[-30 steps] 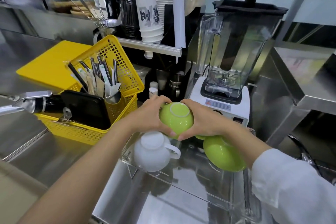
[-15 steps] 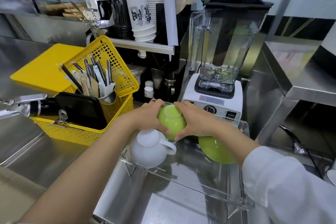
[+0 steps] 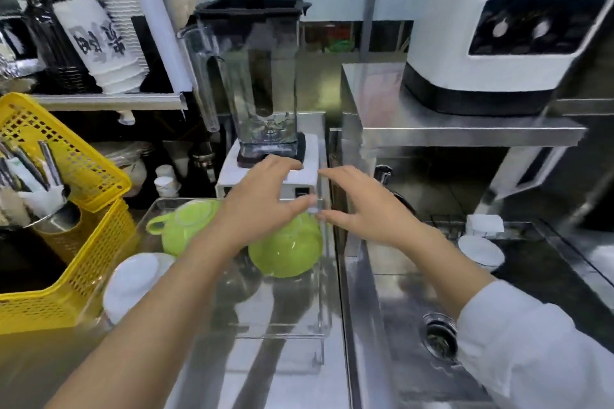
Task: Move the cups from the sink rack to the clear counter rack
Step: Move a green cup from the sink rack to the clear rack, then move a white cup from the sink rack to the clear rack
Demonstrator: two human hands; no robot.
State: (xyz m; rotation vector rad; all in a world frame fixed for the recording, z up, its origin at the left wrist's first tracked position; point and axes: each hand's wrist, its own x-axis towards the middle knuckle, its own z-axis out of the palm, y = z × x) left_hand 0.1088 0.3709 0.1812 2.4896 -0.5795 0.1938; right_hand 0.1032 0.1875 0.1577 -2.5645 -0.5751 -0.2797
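- Now we have both hands spread open and empty at the middle of the frame: our left hand (image 3: 265, 199) hovers over the clear counter rack (image 3: 324, 292), and our right hand (image 3: 360, 206) is just to its right, above the seam between worktop (image 3: 206, 372) and sink (image 3: 405, 289).
- Three cups already sit upside down on the clear rack: a green cup (image 3: 186, 226) with its handle pointing left, a second green cup (image 3: 285, 252) partly under our left hand, and a white cup (image 3: 133, 282) at the lower left.
- At the right of the frame, one more white cup (image 3: 480, 251) rests upside down on the dark sink rack (image 3: 545, 262), well apart from both hands; a white folded thing sits just behind it, too blurred to name.
- We judge these cups to be glazed ceramic: stiff, fairly weighty for their size, breakable if knocked against steel or each other, and probably wet and slippery coming off a draining rack.
- We would take the white cup around its body with fingers on opposite sides, or hook the handle if it shows, and support it with the second hand.
- Setting it down calls for care, since the clear rack looks like hard, smooth acrylic and free space lies mostly toward the near edge.
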